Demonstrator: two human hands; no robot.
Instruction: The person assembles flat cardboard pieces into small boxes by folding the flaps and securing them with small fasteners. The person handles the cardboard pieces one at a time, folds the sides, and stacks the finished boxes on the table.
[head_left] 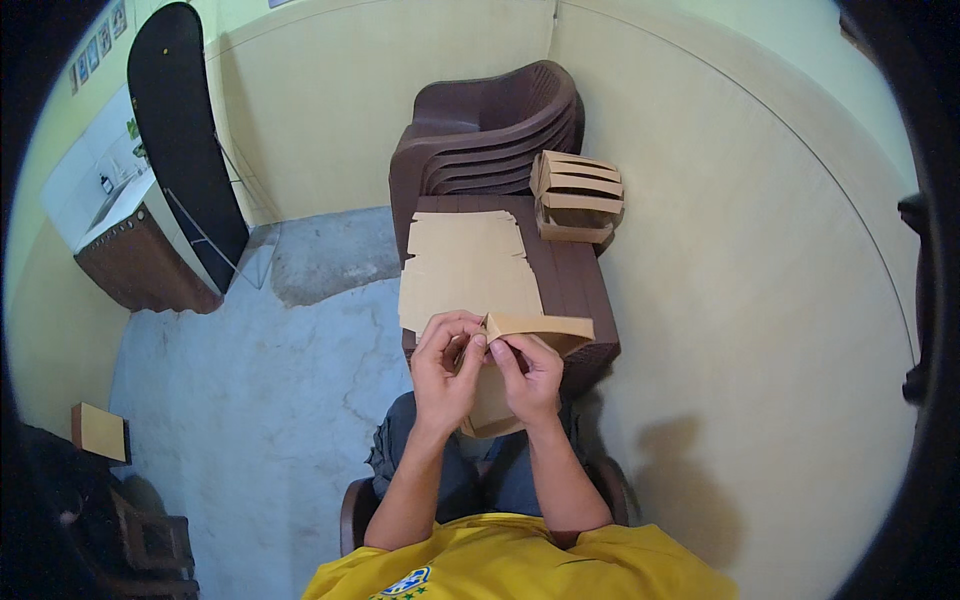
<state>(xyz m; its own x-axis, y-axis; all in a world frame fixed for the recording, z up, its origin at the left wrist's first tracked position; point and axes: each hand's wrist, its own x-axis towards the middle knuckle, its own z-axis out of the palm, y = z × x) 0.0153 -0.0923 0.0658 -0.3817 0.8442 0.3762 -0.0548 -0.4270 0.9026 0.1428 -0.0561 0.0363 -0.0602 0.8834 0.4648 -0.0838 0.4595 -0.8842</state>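
Observation:
In front of my lap I hold a partly folded brown cardboard box (pixel 540 325), its side wall standing up toward the right. My left hand (pixel 447 365) pinches the box's corner between thumb and fingers. Close beside it, my right hand (pixel 526 378) grips the same corner with the thumb on the near side. Part of the box is hidden behind my hands, and its lower portion hangs above my knees. Flat cardboard sheets (pixel 468 265) with notched edges lie on the brown table (pixel 572 285) just beyond.
Several folded cardboard boxes (pixel 580 195) are stacked at the table's far right, near the wall. Behind the table stand stacked brown plastic chairs (pixel 490 120). A tall black board (pixel 185 140) leans by a sink counter (pixel 125 215) at the far left.

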